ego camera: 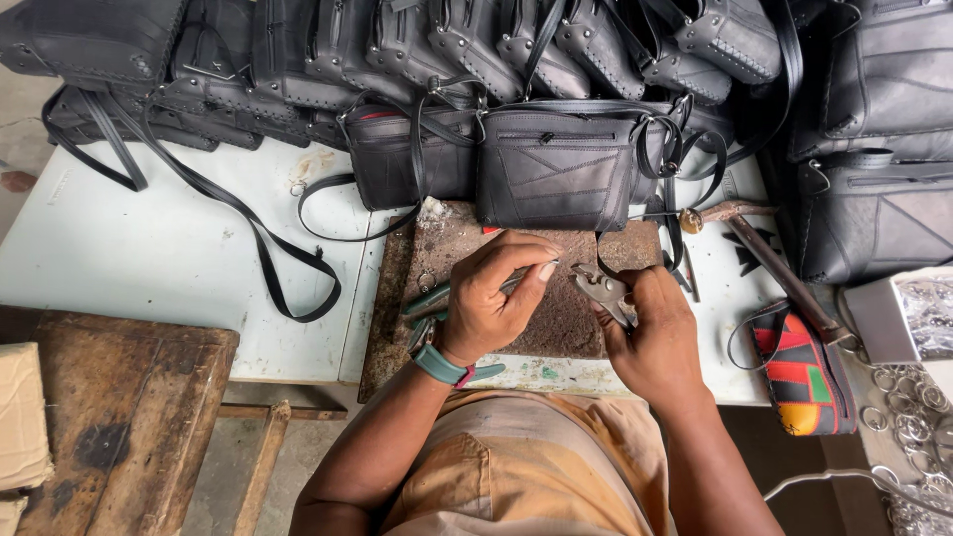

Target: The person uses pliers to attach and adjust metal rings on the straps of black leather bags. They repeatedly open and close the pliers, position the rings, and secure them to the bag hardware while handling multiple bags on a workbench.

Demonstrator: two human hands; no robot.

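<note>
My left hand (pixel 496 298) is closed around a pair of green-handled pliers (pixel 429 300), whose handles stick out to the left below my wrist with its teal watch (pixel 440 364). My right hand (pixel 650 333) grips a second, bare-metal pair of pliers (pixel 602 290). The two tools' jaws point toward each other above a rusty brown metal plate (pixel 566 323). Whatever small part sits between the jaws is too small to make out. A black bag (pixel 556 169) stands just behind the plate, its thin strap hanging down toward my right hand.
Rows of black bags (pixel 397 50) crowd the back of the white table (pixel 149 248) and its right side. A hammer (pixel 769 253), a colourful pouch (pixel 806 369) and several loose metal rings (pixel 908 397) lie at right. A worn wooden bench (pixel 119 417) stands at lower left.
</note>
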